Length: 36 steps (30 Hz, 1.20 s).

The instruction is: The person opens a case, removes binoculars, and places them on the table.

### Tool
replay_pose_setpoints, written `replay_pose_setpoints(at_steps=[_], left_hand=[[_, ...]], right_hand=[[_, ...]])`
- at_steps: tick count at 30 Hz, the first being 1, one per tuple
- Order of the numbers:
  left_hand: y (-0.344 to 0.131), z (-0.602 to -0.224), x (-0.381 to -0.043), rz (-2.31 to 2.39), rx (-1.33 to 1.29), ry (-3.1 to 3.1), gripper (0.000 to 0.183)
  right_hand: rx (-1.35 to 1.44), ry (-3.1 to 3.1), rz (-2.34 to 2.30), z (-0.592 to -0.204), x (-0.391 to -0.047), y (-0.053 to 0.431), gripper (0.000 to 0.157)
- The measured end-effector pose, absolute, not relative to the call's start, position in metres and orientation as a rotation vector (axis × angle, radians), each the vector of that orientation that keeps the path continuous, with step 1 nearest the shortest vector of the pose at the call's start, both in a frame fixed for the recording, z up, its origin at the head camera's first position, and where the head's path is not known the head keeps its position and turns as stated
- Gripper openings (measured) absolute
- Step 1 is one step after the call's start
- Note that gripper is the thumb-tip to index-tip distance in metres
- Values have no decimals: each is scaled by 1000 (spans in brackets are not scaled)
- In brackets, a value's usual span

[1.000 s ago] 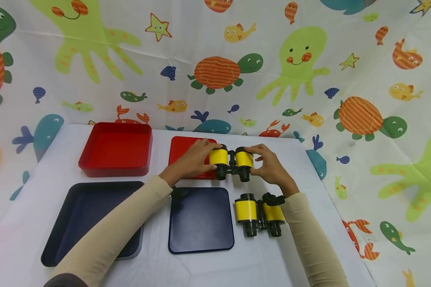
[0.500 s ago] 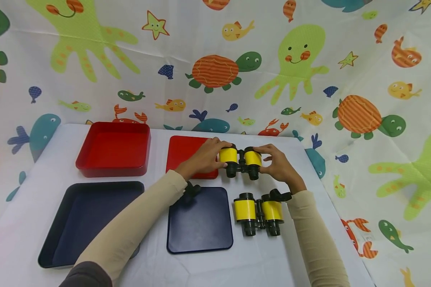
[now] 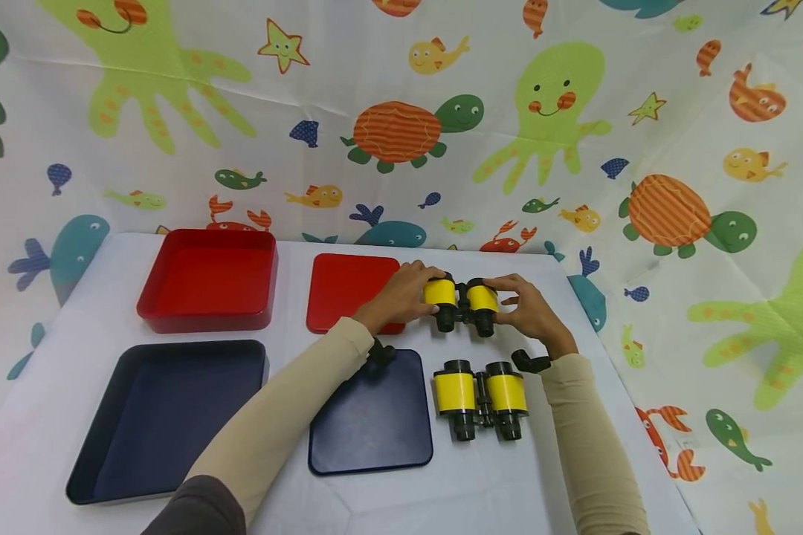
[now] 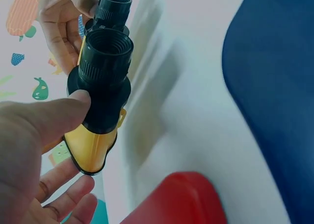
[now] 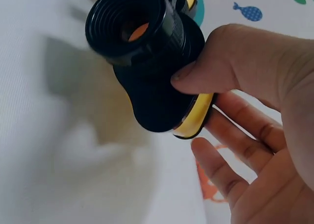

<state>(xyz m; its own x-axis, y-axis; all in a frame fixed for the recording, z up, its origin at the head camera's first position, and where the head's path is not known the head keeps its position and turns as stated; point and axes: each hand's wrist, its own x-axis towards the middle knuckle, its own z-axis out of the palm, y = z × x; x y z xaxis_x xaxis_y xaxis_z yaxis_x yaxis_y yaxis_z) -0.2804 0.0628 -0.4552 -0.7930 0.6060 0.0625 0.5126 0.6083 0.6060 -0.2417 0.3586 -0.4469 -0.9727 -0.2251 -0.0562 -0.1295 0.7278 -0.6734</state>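
Both hands hold one pair of yellow-and-black binoculars (image 3: 465, 303) near the back of the table, just right of the red lid. My left hand (image 3: 407, 294) pinches its left barrel; in the left wrist view the thumb presses by the black eyepiece and the fingers lie behind. My right hand (image 3: 527, 310) pinches the right barrel, with its thumb (image 5: 196, 79) on the black end in the right wrist view. In both wrist views shadows fall on the white cloth below the binoculars. A second pair of yellow-and-black binoculars (image 3: 480, 400) lies in front, nearer the camera.
A flat red lid (image 3: 348, 290) and a flat dark-blue lid (image 3: 375, 438) lie mid-table. On the left stand a deep red tray (image 3: 207, 286) and a dark-blue tray (image 3: 174, 416). A sea-animal-print cloth (image 3: 401, 186) hangs behind the table.
Both hands have carried the held binoculars to the right, off the red lid's right edge. The second pair has stayed in its place.
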Motion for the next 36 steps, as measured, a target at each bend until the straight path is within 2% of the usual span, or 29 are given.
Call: replay_pose_setpoints(at_steps=[21,30,36], left_hand=[[64,-474,-280,883,812,2871,71],[37,-445,-262,679,880,2975,69],[7,-419,-243,628,888,2998,76]], right_hand=[[-160,2887,-928,-458,-246,339,80],[-253,3027,-829,-432,-234,320,73],[-271,3063,-785,-407,-221,288,79]])
